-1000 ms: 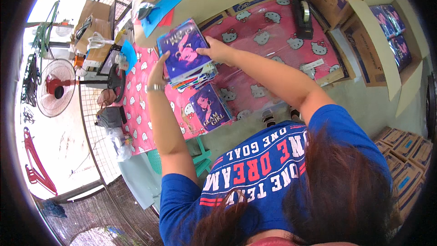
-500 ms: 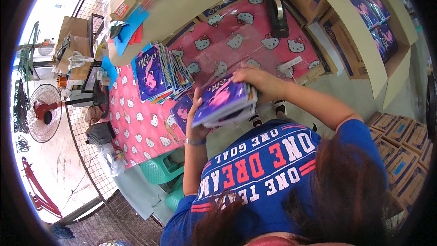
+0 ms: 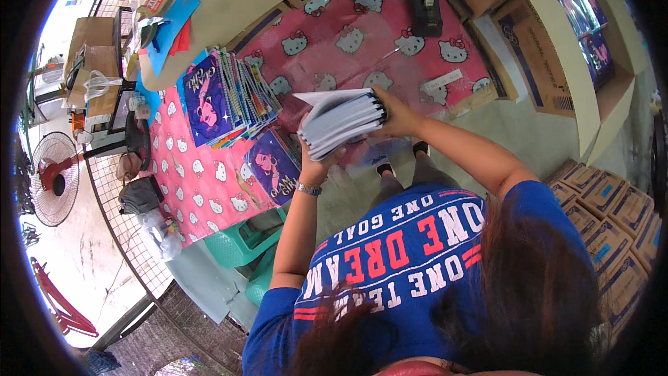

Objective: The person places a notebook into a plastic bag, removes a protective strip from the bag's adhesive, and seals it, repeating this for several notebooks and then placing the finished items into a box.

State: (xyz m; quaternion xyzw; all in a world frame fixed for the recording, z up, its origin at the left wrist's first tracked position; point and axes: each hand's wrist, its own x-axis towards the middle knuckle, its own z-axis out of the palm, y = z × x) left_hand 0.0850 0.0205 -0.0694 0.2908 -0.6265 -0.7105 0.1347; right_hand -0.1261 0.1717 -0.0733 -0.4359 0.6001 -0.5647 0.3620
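Head view: stack of notebooks [image 3: 342, 122] gripped from both sides, left hand [image 3: 314, 160] fingers beneath, right hand [image 3: 395, 113] fingers clamping spines, above worktop's [image 3: 362, 49] near edge. Probably squaring up; steady, even hold needed next.

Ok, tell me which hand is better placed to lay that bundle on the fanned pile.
Probably left: the left hand supports the bundle nearest the fanned pile; the right hand grips its far end.
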